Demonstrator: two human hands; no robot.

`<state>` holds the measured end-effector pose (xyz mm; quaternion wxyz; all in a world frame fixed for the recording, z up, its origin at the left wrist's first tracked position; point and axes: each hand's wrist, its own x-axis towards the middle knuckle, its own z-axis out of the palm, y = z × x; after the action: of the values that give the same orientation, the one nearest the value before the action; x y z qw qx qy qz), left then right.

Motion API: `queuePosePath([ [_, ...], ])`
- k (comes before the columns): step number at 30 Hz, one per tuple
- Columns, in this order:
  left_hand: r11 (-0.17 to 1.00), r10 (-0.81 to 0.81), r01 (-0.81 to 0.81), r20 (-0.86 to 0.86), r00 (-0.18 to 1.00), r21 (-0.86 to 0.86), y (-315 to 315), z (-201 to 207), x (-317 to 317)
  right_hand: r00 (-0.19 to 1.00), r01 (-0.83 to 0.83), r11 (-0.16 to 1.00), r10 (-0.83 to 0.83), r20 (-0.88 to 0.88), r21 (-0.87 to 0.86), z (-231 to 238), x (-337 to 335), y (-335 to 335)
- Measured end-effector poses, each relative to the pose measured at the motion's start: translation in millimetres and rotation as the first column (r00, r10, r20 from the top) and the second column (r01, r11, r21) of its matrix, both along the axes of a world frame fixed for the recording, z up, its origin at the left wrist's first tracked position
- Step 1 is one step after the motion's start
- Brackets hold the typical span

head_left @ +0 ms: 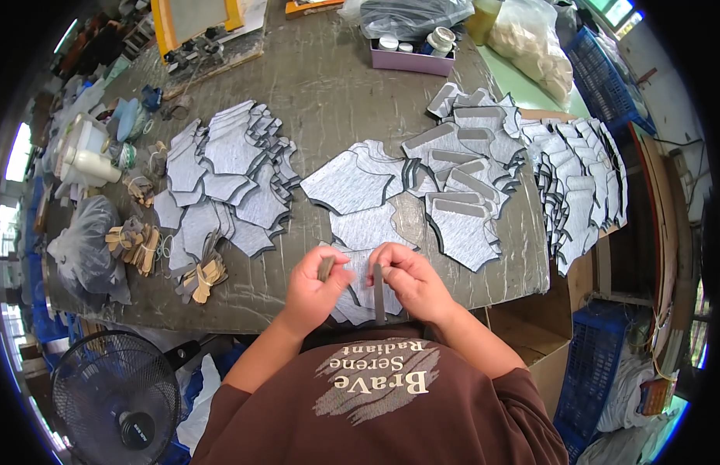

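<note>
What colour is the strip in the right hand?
Grey-brown, no pattern visible; the strip shows best in the head view.

Lilac box (406, 63); nearer than this box, dark-edged cut pieces (348, 184) in heathered pale grey and a plain grey strip (379, 298); left of it, a yellow-orange frame (162, 29); right of it, a blue crate (608, 81)

Three lines of cream lettering (382, 368), upside down in view, over a grey brushed patch (337, 403) on the front of a brown shirt (375, 438), small pale lettering on the round hub (137, 430) of a black fan (93, 387), markings on a jar (439, 41) too small to read
</note>
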<state>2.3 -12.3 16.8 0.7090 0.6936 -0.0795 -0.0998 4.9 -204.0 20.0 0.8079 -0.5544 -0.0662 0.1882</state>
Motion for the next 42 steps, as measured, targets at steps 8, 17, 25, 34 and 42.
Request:
queuePosePath([
  [8, 0.978, -0.057, 0.011, 0.218, 0.974, 0.208, 2.7, 3.2, 18.5, 0.913, 0.396, 0.814, -0.3, -0.275, 0.426, -5.1, 4.4, -8.7],
  [17, 0.99, 0.082, -0.041, -0.319, 0.944, 0.133, 5.6, -10.7, 29.5, 0.692, 0.557, 0.414, 0.248, 0.678, -0.72, -17.2, -22.4, -21.3],
  [25, 0.974, 0.071, 0.006, -0.329, 0.942, 0.227, 4.9, -15.9, 30.7, 0.659, 0.59, 0.316, 0.344, 0.669, -0.743, -27.7, -25.1, -20.7],
  [34, 0.959, 0.079, 0.003, -0.277, 0.958, 0.284, 2.9, -18.4, 29.8, 0.648, 0.574, 0.312, 0.392, 0.653, -0.757, -33.0, -27.3, -23.1],
  [42, 0.775, 0.003, -0.061, 0.093, 0.996, 0.629, -6.0, -10.0, 29.6, 0.672, 0.554, 0.307, 0.383, 0.634, -0.773, -32.1, -25.6, -22.0],
])
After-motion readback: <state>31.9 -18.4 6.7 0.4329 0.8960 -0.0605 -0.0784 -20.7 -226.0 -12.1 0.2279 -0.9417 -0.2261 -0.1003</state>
